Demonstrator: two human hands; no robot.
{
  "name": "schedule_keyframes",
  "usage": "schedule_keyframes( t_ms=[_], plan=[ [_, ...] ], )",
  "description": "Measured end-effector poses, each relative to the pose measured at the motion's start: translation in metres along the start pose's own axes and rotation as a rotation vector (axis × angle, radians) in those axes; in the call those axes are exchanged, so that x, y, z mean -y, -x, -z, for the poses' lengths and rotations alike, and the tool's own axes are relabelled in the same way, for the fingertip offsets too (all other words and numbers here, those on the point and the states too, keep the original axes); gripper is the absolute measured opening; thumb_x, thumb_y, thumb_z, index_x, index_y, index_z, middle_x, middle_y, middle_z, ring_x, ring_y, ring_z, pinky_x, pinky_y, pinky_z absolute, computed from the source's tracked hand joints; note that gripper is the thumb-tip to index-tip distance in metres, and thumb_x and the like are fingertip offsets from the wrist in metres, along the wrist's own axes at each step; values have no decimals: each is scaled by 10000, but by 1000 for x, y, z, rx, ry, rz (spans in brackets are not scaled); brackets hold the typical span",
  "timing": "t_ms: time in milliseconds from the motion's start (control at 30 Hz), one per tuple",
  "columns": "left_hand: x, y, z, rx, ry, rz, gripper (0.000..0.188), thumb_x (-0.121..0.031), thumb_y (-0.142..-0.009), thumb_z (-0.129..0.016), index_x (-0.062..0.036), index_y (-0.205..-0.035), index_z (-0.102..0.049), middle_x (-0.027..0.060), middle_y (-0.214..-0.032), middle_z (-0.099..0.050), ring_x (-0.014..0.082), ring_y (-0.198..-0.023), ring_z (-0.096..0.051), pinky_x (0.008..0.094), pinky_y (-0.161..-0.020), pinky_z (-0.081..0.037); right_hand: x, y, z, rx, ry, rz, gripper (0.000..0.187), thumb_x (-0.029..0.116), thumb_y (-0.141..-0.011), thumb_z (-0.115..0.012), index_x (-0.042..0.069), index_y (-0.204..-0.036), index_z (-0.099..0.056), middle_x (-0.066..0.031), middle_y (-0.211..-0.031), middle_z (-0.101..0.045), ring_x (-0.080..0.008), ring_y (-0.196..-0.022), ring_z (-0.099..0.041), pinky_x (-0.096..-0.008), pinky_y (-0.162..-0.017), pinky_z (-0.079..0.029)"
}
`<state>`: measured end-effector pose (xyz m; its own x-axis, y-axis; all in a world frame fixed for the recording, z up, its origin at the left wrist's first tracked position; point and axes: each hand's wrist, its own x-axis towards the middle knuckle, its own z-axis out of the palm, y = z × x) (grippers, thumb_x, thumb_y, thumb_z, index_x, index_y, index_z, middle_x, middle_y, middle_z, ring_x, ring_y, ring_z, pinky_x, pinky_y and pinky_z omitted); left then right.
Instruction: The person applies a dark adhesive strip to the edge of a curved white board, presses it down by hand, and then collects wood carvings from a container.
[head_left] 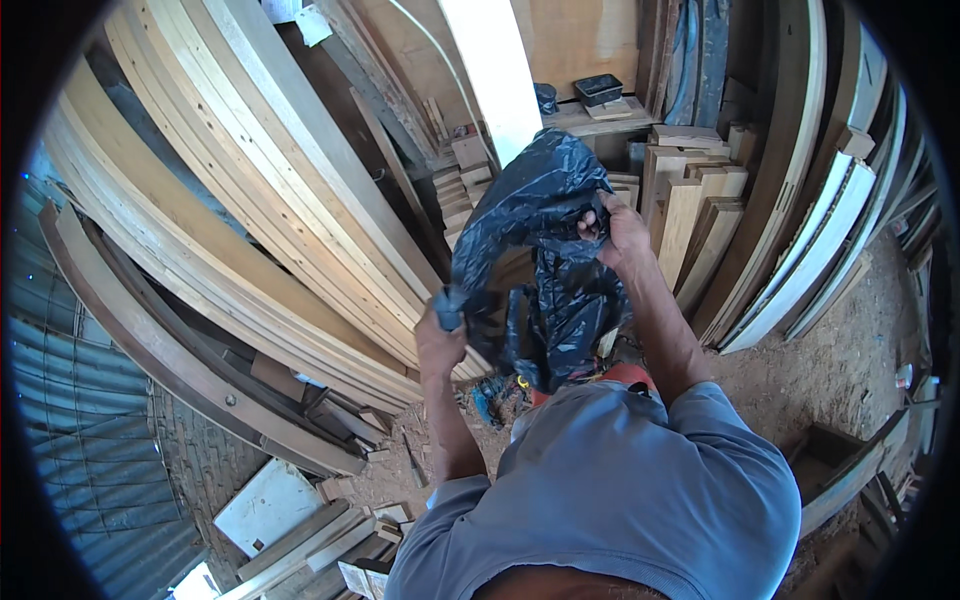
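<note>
A crumpled black plastic bag (570, 310) hangs in front of me, held up between both hands. My left hand (440, 340) is closed round a gathered edge of it at the left. Higher up and to the right, my right hand (622, 230) grips the bag, its fingers curled through the plastic. An opening in the bag shows between the two hands. The lower folds hang down close to my blue shirt (640, 490).
Long timber boards (270, 190) lean at the left, and more planks (775, 190) stand at the right. Short wood offcuts (690, 200) are stacked ahead, below a shelf with a black tray (598, 90). Sawdust covers the floor (770, 390); a white panel (275, 507) lies lower left.
</note>
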<state>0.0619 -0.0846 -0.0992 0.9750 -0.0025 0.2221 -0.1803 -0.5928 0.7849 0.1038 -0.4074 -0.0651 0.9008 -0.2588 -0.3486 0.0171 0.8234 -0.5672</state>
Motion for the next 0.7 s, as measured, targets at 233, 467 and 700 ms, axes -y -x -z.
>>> schedule_keyframes(
  t_ms=[233, 467, 700],
  plan=[
    [3, -17, 33, -126, -24, -47, 429, -48, -851, -710, -52, -1260, -578, 81, -990, -670, 156, -847, -620, 303, -769, -506, -2, 3, 21, 117, 269, -41, 101, 187, -948, -585, 87, -965, -592, -30, -732, -575, -125, -524, -521, -314, -465, -484],
    [-56, -39, -18, 383, 356, -211, 347, -15, -792, -771, -19, -1088, -589, 105, -1106, -637, 169, -1017, -591, 300, -851, -477, -39, 28, -1, 458, 1037, -56, 499, 227, -880, -650, 48, -1340, -575, -194, -1311, -565, -240, -1064, -622, -394, -783, -561],
    [-26, -60, -61, 82, 958, 32, 324, 81, -816, -617, -85, -1094, -601, -9, -950, -625, 100, -834, -579, 285, -768, -497, 14, 34, 4, 749, 803, -6, 469, 290, -982, -596, 63, -1387, -523, -150, -1214, -638, -204, -979, -656, -349, -895, -539]
  ],
)
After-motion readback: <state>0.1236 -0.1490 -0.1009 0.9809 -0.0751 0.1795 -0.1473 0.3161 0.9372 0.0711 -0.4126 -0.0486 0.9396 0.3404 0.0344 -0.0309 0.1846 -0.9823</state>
